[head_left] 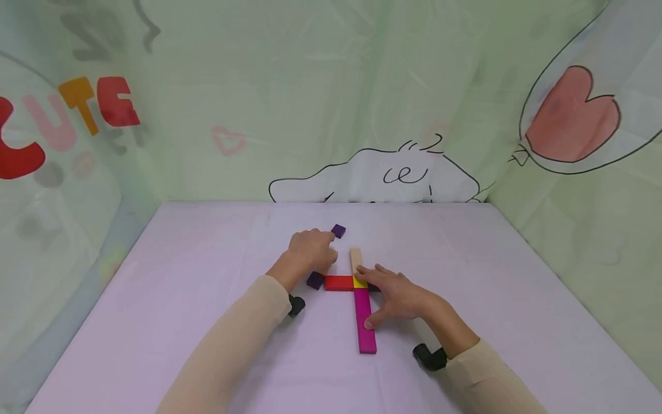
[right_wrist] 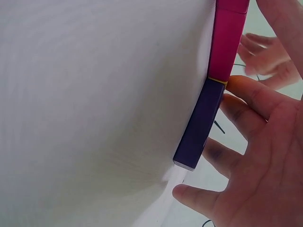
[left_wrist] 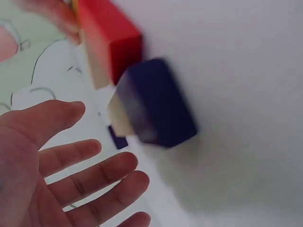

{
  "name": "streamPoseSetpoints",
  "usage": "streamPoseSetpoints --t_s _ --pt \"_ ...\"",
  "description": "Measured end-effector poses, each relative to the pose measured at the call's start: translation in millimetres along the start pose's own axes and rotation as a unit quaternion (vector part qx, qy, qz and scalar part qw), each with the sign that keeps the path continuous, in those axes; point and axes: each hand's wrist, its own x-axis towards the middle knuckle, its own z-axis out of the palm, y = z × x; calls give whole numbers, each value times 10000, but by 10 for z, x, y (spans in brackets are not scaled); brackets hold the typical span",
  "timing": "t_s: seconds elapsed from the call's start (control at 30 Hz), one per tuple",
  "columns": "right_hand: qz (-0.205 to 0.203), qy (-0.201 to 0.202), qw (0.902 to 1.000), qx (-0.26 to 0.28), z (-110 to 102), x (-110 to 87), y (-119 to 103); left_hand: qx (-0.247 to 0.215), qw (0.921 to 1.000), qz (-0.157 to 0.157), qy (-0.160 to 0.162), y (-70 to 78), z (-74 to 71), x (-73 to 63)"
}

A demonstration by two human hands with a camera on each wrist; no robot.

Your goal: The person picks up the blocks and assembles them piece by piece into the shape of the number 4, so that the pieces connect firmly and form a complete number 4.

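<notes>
A cross of flat blocks lies on the table: a plain wooden block (head_left: 355, 259) at the far end, a red block (head_left: 339, 283) on the left, a yellow block (head_left: 359, 283) in the centre, a long magenta block (head_left: 365, 322) toward the front and a dark purple block (right_wrist: 199, 125) on the right. My right hand (head_left: 400, 296) rests over the cross with spread fingers, its thumb on the magenta block. Beyond the red block, my left hand (head_left: 312, 250) reaches toward a small purple block (head_left: 338, 231); its fingers (left_wrist: 102, 177) are loosely extended and hold nothing.
Another small dark purple block (head_left: 315, 280) sits just left of the red block, below my left hand. A pale cloth covers the table (head_left: 233, 241). Behind it hangs a printed curtain (head_left: 310, 103). Dark wrist devices (head_left: 430, 357) are worn on both arms.
</notes>
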Motion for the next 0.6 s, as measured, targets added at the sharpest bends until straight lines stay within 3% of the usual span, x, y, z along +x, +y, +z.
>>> streamPoseSetpoints --t_s 0.23,0.6 --pt "98 8 9999 -93 -7 -2 11 -74 9990 211 385 -115 -187 71" --pt "72 -41 9999 -119 15 41 37 -1105 9908 495 597 -201 -245 229"
